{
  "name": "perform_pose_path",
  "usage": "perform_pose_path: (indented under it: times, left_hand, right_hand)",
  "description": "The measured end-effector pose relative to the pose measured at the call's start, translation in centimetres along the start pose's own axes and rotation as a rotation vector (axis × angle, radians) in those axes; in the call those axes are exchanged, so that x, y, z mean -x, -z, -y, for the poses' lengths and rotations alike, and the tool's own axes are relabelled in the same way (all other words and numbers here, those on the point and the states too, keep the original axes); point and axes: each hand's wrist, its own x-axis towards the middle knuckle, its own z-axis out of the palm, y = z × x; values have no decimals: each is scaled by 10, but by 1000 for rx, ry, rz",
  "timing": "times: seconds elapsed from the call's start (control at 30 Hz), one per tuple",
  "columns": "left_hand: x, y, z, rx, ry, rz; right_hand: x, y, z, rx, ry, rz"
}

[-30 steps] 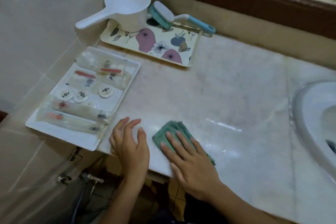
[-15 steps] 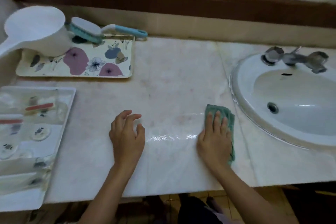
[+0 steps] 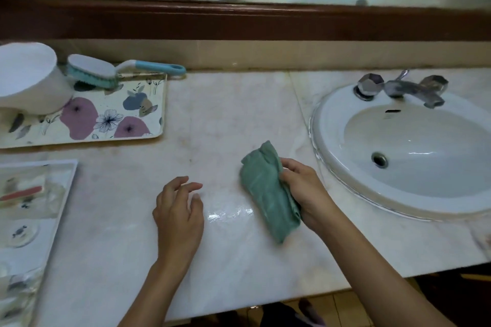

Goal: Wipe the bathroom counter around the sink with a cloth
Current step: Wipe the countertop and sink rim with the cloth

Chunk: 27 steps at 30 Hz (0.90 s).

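A folded green cloth (image 3: 267,194) is gripped along its right edge by my right hand (image 3: 305,191), lifted off the pale marble counter (image 3: 225,119) just left of the white oval sink (image 3: 414,151). My left hand (image 3: 179,210) hovers over the counter to the cloth's left, fingers loosely curled and apart, holding nothing. A wet streak (image 3: 228,214) shines on the marble between the two hands.
A floral tray (image 3: 106,119) at the back left carries a white scoop (image 3: 29,79) and a teal scrub brush (image 3: 106,71). A white tray of packaged toiletries (image 3: 32,194) lies at the left edge. A chrome tap (image 3: 401,87) stands behind the basin. The mirror's brown frame (image 3: 239,21) runs along the back.
My right hand stopped pressing the cloth flat and picked it up by its side. The view shifted right, bringing the sink in. My left hand lifted slightly off the counter.
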Motion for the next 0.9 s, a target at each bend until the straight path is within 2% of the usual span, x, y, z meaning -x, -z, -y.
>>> perform_pose_path:
  times: [0.1,0.23,0.3,0.37,0.43,0.5,0.63,0.77,0.83,0.9]
  left_hand:
    - [3,-7,-13,-43,-48,13]
    - [12,-37,-44,-81,-318,182]
    - [5,-65,-65,-250,-450,309]
    - [-3,-101,-79,-447,-345,429]
    - [-2,-133,-85,-565,-228,431]
    - [12,-154,-86,-597,-320,399]
    - [33,-170,-90,-628,-768,588]
    - [-38,-168,-87,-623,-1054,727]
    - [-109,-180,-87,-699,-1039,675]
    - [-180,-200,-97,-769,-794,590]
  right_hand:
    - [-17,14,-8,202,17,-95]
    - [-24,73,-22,635,384,-431]
    - [-38,105,-24,867,415,-563]
    - [-60,129,-22,1081,303,-548]
    - [-81,143,-22,1259,253,-443]
    - [-95,148,-23,1315,287,-364]
    - [-99,149,-26,1296,328,-368]
    - [-101,148,-27,1266,360,-359]
    - [-101,148,-27,1284,377,-358]
    - [-103,149,-29,1284,386,-365]
